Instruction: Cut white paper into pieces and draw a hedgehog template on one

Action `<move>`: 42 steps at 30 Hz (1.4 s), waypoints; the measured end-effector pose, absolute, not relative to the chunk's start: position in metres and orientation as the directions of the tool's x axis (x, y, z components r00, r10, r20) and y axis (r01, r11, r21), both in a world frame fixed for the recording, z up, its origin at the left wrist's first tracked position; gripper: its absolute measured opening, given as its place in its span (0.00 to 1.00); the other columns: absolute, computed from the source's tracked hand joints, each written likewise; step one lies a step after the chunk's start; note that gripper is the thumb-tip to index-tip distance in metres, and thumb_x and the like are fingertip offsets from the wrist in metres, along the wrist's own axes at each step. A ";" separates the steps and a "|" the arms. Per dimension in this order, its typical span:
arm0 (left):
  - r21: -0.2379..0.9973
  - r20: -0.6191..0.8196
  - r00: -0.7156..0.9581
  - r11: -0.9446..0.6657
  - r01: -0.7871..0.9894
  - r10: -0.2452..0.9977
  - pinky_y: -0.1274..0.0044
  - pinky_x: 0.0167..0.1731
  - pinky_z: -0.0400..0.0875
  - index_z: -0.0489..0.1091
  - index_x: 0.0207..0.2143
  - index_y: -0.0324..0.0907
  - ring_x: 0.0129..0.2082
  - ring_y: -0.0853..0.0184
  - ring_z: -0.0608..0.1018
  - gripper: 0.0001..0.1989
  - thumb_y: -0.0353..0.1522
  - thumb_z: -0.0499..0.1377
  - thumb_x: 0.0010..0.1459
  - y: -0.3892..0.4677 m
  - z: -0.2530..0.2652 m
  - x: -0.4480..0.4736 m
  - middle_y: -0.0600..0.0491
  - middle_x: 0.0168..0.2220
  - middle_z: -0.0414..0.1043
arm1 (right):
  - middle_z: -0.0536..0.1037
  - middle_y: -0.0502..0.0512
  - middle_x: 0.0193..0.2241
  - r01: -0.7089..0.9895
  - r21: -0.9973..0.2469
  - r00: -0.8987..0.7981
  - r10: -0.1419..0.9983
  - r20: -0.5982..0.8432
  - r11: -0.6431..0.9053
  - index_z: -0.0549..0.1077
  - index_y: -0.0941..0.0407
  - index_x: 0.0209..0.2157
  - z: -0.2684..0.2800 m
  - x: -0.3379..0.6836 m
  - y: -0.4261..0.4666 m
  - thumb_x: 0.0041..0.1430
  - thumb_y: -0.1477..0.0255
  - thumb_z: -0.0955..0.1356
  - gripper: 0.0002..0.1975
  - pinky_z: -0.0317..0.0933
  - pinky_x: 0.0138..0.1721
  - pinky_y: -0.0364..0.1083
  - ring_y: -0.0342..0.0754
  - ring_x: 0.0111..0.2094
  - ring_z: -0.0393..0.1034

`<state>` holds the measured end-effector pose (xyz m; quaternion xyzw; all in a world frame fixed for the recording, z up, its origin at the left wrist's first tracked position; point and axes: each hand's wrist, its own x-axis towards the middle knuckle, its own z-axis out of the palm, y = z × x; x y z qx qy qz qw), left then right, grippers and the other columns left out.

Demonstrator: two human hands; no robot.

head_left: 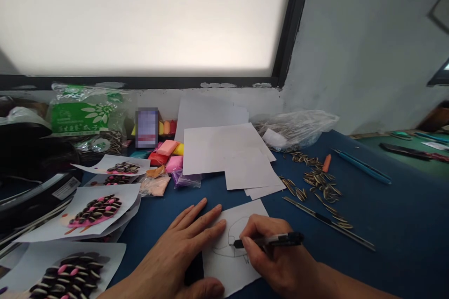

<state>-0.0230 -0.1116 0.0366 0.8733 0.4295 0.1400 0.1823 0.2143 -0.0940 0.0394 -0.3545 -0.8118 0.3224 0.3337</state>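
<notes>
A black gel pen [277, 240] is gripped in my right hand [271, 247], its tip on a small white sheet of paper [224, 275]. Curved pencil-like outlines run across that sheet, partly covered by the right hand. My left hand [185, 245] lies flat with fingers spread, its fingertips resting on the sheet's left edge. Right of the sheet, loose sunflower seeds [321, 182] are scattered beside a thin metal craft knife [329, 223], an orange stick of clay [327, 163] and a blue pen-shaped tool [365, 167].
Blank paper sheets [224, 149] lie behind the drawing. Colourful clay packets [168, 154] sit left of them, near a green seed bag [84, 117]. Seed-covered pictures [94, 210] are on the left. A clear plastic bag [298, 126] rests against the wall.
</notes>
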 end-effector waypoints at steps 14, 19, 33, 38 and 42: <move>0.452 0.082 0.597 -0.564 0.691 0.798 0.51 0.61 0.52 0.57 0.66 0.56 0.67 0.46 0.52 0.37 0.54 0.61 0.59 -0.109 0.036 -0.023 0.53 0.68 0.50 | 0.71 0.48 0.23 0.376 -0.741 -0.520 0.788 0.329 0.557 0.66 0.55 0.28 0.037 0.215 -0.094 0.62 0.76 0.61 0.09 0.59 0.26 0.40 0.42 0.23 0.64; 0.444 0.079 0.598 -0.565 0.695 0.797 0.51 0.61 0.53 0.57 0.66 0.56 0.67 0.45 0.51 0.37 0.54 0.62 0.58 -0.109 0.036 -0.023 0.54 0.68 0.49 | 0.70 0.48 0.22 0.368 -0.757 -0.512 0.797 0.320 0.540 0.66 0.56 0.27 0.036 0.215 -0.094 0.62 0.76 0.61 0.09 0.58 0.25 0.40 0.42 0.22 0.63; 0.431 0.092 0.605 -0.579 0.692 0.791 0.50 0.61 0.53 0.56 0.67 0.56 0.67 0.45 0.51 0.37 0.55 0.61 0.59 -0.109 0.034 -0.024 0.53 0.68 0.49 | 0.70 0.48 0.22 0.345 -0.754 -0.481 0.795 0.368 0.558 0.67 0.55 0.27 0.042 0.214 -0.096 0.63 0.76 0.61 0.09 0.60 0.24 0.40 0.42 0.22 0.64; 0.420 0.106 0.609 -0.591 0.689 0.786 0.52 0.62 0.52 0.56 0.67 0.55 0.67 0.46 0.51 0.36 0.54 0.60 0.60 -0.110 0.035 -0.025 0.54 0.69 0.48 | 0.76 0.52 0.31 0.361 -0.736 -0.440 0.801 0.407 0.572 0.72 0.55 0.38 0.053 0.223 -0.092 0.65 0.76 0.63 0.07 0.69 0.33 0.43 0.45 0.31 0.73; 0.444 0.141 0.598 -0.591 0.674 0.789 0.54 0.63 0.52 0.53 0.67 0.59 0.67 0.48 0.54 0.38 0.54 0.61 0.59 -0.112 0.032 -0.026 0.55 0.69 0.48 | 0.78 0.56 0.43 0.397 -0.584 -0.414 0.706 0.574 0.708 0.69 0.51 0.52 0.062 0.233 -0.085 0.66 0.77 0.63 0.16 0.70 0.46 0.48 0.51 0.44 0.74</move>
